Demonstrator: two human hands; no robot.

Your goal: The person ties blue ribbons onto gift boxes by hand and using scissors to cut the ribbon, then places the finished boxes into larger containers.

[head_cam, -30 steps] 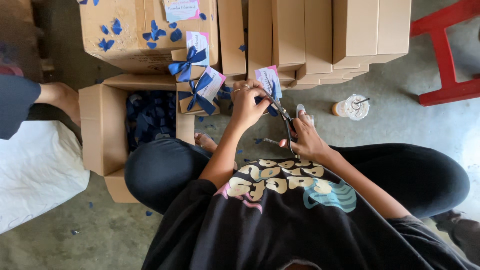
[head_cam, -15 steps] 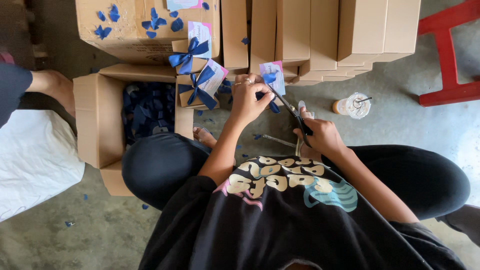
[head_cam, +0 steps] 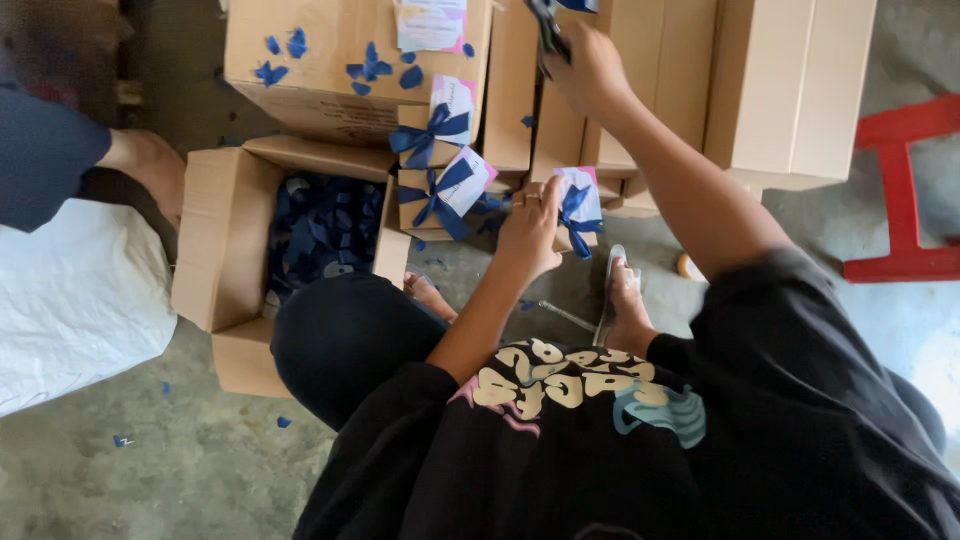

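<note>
My left hand (head_cam: 530, 225) holds a small brown box (head_cam: 577, 205) with a white and pink card and a dark blue ribbon bow on it, just above my crossed legs. Reaching far forward at the top of the view, my right hand (head_cam: 592, 65) grips dark scissors (head_cam: 548, 25) over the cardboard boxes. Two more small boxes tied with blue bows (head_cam: 438, 160) lean on the carton just left of my left hand.
An open carton (head_cam: 225, 240) full of blue ribbon scraps stands at my left knee. A large carton (head_cam: 330, 85) strewn with blue snippets lies behind it. Flat brown boxes (head_cam: 790, 80) stand stacked ahead. At the right is a red stool (head_cam: 900, 190); another person's knee (head_cam: 150, 165) shows on the left.
My right hand has lifted the scissors away from the ribboned box and reached up over the stacked boxes. My left hand still holds the small box.
</note>
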